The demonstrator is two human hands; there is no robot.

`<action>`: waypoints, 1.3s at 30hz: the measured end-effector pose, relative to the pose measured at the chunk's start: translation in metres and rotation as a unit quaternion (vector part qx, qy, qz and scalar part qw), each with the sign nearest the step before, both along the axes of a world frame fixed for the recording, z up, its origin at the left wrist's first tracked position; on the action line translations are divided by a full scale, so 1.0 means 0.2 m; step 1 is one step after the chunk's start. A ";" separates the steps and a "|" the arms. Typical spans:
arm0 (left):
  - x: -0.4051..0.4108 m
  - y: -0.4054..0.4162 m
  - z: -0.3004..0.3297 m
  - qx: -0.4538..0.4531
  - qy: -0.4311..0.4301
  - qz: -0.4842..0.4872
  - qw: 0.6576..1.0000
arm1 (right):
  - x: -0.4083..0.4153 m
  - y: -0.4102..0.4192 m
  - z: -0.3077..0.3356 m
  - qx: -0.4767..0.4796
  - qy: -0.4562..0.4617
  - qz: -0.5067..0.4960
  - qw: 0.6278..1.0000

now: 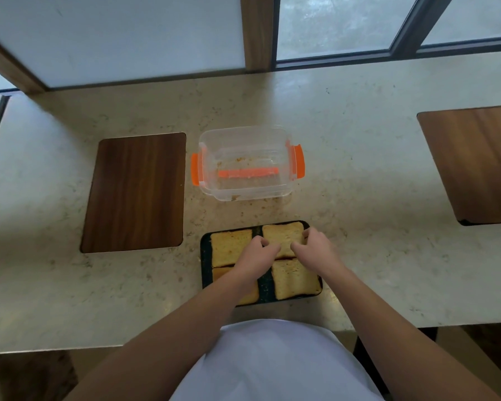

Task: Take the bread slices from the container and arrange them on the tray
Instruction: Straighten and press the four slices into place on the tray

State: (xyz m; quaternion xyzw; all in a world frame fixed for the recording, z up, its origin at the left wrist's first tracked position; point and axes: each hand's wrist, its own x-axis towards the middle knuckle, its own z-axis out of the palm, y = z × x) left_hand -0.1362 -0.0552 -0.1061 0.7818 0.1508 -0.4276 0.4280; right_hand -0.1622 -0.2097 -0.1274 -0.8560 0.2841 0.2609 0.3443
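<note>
Left hand point(256, 254) and right hand point(313, 246) pinching far-right bread slice point(282, 235), 4 slices on dark tray point(205, 256), container point(245, 163) empty

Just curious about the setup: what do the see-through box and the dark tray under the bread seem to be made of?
The container looks like clear glossy plastic: the counter shows through, and orange clips sit on its sides. The tray is dark and matte, maybe coated metal or plastic; it's hard to tell.
</note>
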 end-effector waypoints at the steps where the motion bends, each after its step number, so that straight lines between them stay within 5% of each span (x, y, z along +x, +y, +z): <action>1: 0.00 0.01 0.00 0.001 -0.001 0.003 1.000 | 0.00 0.00 0.00 0.002 -0.003 0.000 1.000; 11: -0.02 0.05 -0.06 0.001 -0.002 0.005 1.000 | -0.05 -0.02 -0.01 0.010 -0.010 -0.023 1.000; 24: -0.11 0.08 -0.10 -0.039 0.102 0.033 0.993 | -0.23 -0.02 0.01 0.004 0.016 -0.058 0.998; 39: -0.10 0.15 -0.09 -0.008 0.090 0.028 0.996 | -0.17 -0.02 0.03 0.082 0.042 -0.088 0.992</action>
